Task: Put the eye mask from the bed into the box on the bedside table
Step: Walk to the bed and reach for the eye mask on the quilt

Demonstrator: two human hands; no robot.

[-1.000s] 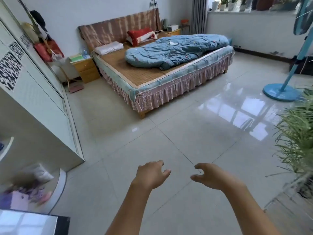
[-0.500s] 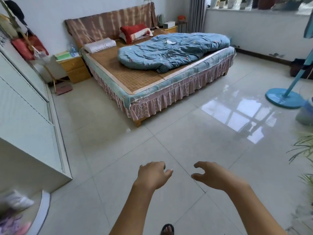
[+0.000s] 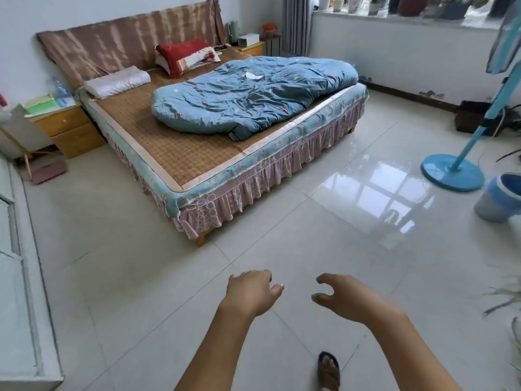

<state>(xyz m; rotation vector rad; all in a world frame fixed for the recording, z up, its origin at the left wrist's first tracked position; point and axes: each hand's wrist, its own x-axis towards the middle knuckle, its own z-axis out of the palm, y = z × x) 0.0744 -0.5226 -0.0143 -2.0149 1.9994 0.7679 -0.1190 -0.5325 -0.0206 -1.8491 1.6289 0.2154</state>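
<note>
A small white eye mask [image 3: 253, 75] lies on top of the rumpled blue quilt [image 3: 253, 94] on the bed [image 3: 183, 153]. Beyond the bed's far right corner stands a wooden bedside table [image 3: 253, 49] with a white box [image 3: 248, 40] on it. Low in the view, over the tiled floor and well short of the bed, my left hand [image 3: 251, 292] and my right hand [image 3: 346, 297] are held out in front of me. Both are empty with loosely curled, parted fingers.
A second wooden bedside table [image 3: 67, 128] with green books stands left of the bed. A white cabinet [image 3: 17, 277] runs along the left edge. A blue fan stand [image 3: 454, 173], a bucket [image 3: 499, 197] and plants [image 3: 507, 306] are on the right. My sandalled foot [image 3: 328, 371] is below.
I have walked forward toward the bed; it looks larger and nearer. The cabinet has slid off to the left, and the bucket and my foot have come into view. Both hands stay empty.
</note>
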